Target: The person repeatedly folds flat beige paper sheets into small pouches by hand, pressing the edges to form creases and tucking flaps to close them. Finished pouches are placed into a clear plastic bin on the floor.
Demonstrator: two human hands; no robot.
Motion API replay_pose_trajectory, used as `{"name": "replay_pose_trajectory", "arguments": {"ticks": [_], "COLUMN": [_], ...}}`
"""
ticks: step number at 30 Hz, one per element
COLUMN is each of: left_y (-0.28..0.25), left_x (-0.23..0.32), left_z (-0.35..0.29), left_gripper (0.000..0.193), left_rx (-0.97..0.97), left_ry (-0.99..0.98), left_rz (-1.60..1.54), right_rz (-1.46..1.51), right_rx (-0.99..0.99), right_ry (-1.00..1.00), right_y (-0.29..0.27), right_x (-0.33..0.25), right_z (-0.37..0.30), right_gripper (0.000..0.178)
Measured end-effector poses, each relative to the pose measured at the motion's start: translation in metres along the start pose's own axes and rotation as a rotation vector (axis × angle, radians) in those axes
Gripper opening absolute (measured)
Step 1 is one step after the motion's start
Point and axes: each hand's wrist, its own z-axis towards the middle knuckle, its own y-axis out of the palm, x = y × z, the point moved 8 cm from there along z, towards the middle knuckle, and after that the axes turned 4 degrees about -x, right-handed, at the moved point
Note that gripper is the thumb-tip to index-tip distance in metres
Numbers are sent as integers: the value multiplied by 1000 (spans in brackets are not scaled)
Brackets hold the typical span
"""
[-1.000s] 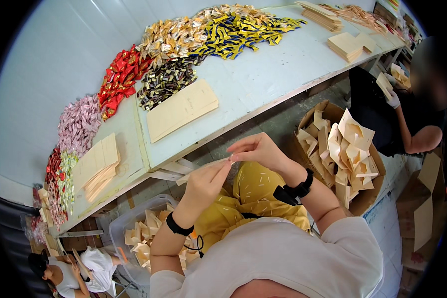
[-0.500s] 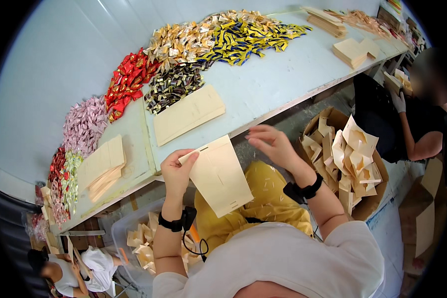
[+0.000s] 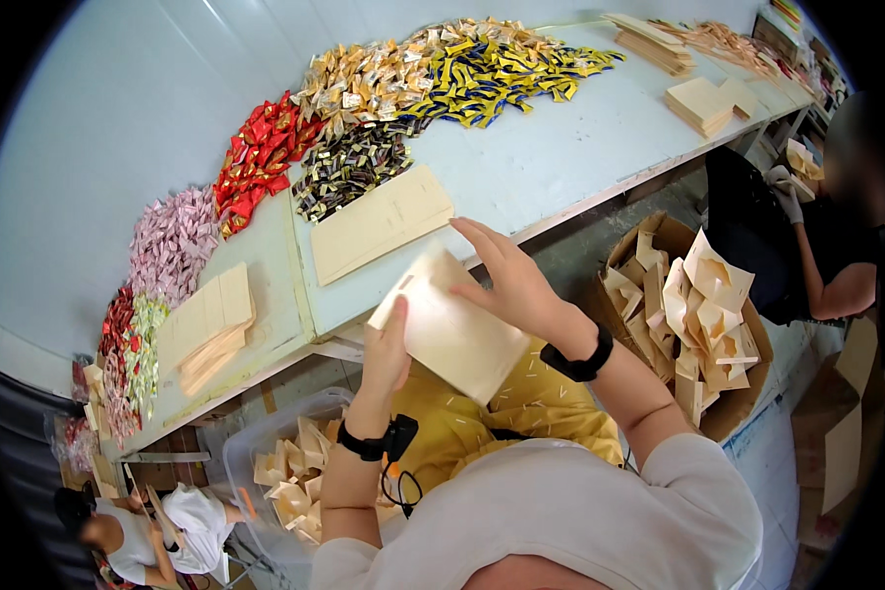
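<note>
A flat cream card [image 3: 462,329] with small slots is held tilted above my lap, slightly blurred. My left hand [image 3: 387,354] grips its left side, thumb on the upper face. Over its right upper edge is my right hand [image 3: 521,285], fingers stretched out and thumb apart, lying at or just above the card; I cannot tell whether it touches. On the table beyond lies a stack of similar cream cards [image 3: 383,224], and another cream stack [image 3: 206,320] sits to the left. Small pale strips are scattered on my yellow trousers [image 3: 452,398].
Piles of wrapped sweets run along the table [image 3: 551,167]: red [image 3: 265,147], pink [image 3: 174,241], dark [image 3: 354,167], yellow-blue [image 3: 492,84]. A cardboard box [image 3: 752,393] of opened cream packets stands right; a clear bin [image 3: 241,462] stands left. Co-workers sit at right and lower left.
My right hand has come left and down to the card. The card has turned and tilted, its lower corner swinging right, while my left hand has shifted slightly right.
</note>
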Motion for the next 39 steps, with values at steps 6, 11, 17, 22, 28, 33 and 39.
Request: {"name": "replay_pose_trajectory", "arguments": {"ticks": [6,11,17,22,28,33,39], "left_y": [4,13,21,56,62,65,69], "left_x": [5,-5,-17,-3,15,1,8], "left_z": [-16,-29,-44,-52,-2,-16,-30], "left_gripper": [42,44,44,62,70,70,71], "left_rx": [195,230,207,-181,-357,-350,-304], "left_ry": [165,185,215,222,18,51,143], "left_rz": [-130,-166,-142,260,-391,-294,-139], "right_rz": [-191,-235,-437,-286,-319,-284,-289], "right_rx": [-97,-33,57,33,-13,-89,-91], "right_ry": [-172,-206,-239,-63,-260,-280,-356], "right_y": [21,24,40,36,40,38,40], "right_x": [-15,-16,-15,-8,-34,-47,-57], "right_z": [-26,-25,-27,-23,-28,-31,-34], "right_gripper": [93,86,72,62,62,65,69]}}
